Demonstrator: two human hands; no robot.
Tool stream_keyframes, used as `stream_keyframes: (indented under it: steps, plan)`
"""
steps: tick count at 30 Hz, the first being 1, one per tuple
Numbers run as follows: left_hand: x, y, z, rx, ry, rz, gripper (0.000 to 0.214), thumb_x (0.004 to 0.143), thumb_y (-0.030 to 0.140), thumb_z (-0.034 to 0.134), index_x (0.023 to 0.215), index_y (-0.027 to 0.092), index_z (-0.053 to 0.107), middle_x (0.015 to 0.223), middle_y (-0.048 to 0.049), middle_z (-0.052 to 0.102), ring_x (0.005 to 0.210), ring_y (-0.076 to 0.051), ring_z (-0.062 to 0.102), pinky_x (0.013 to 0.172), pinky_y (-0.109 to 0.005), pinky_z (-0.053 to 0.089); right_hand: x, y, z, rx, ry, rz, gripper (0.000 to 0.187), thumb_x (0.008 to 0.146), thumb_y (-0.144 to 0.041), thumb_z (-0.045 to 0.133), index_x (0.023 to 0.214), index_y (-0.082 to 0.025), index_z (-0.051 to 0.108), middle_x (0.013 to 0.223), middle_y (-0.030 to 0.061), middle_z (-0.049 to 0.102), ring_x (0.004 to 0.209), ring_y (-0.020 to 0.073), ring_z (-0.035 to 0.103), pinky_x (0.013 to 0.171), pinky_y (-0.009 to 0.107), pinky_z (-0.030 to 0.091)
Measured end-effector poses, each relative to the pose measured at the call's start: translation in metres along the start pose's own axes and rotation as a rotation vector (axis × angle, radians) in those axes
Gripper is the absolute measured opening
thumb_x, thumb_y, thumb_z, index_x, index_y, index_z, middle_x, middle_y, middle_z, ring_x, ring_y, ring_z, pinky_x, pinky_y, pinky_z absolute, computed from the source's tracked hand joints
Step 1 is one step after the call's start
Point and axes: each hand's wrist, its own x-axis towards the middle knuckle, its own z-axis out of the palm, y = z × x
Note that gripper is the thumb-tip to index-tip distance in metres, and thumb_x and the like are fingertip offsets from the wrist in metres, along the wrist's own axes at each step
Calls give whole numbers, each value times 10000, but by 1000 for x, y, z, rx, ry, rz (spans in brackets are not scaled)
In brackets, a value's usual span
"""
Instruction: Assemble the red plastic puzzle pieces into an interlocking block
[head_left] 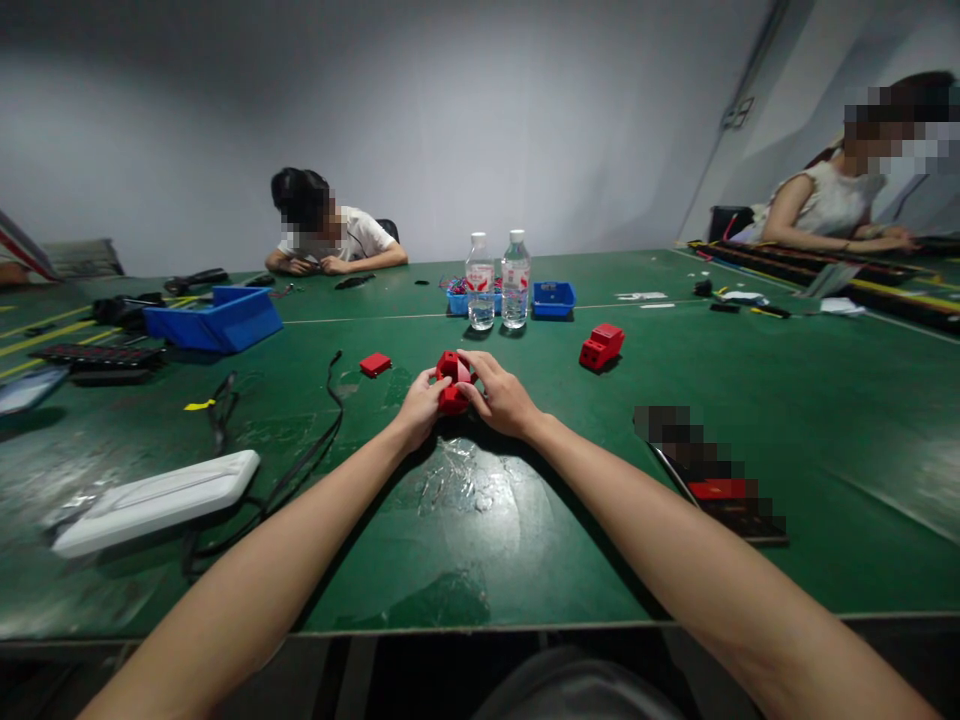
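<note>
Both of my hands hold one red plastic part [452, 383] just above the green table [787, 420], straight ahead at arm's length. My left hand [420, 408] grips its left side and my right hand [501, 395] wraps its right side and top. A small flat red piece [375, 364] lies on the table to the left of my hands. A larger red block-shaped part [601, 346] rests to the right, a little farther back.
Two water bottles [496, 280] stand behind my hands between small blue bins [553, 298]. A big blue bin [214, 318], a white flat case [156, 500] and black cables [300, 460] lie left. A dark tool [720, 490] lies right. Two other people sit at the far side and right.
</note>
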Motion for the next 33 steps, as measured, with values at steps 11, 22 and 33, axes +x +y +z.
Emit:
stream_keyframes:
  steps: [11,22,33]
  plan:
    - [0,0,0,-29,-6,-6,98,827,111,592,925,114,589,689,-13,639,535,-92,573,552,-205,472,1,-2,1,36,51,-43,473,976,-329,407,1437,-241,353,1310,144,482,1203,250,540,1013,441,477]
    - [1,-2,-2,-27,-15,6,112,851,97,552,959,104,582,750,-35,664,577,-104,600,591,-227,498,3,-1,-6,60,30,-62,447,970,-324,425,1401,-207,404,1323,148,527,1218,246,535,1006,430,474]
    - [-1,-1,-3,-44,-74,18,144,808,129,639,947,114,605,757,-28,671,581,-95,606,598,-210,501,4,-2,-11,81,18,-50,437,948,-327,479,1373,-229,450,1273,118,583,1145,232,587,969,401,488]
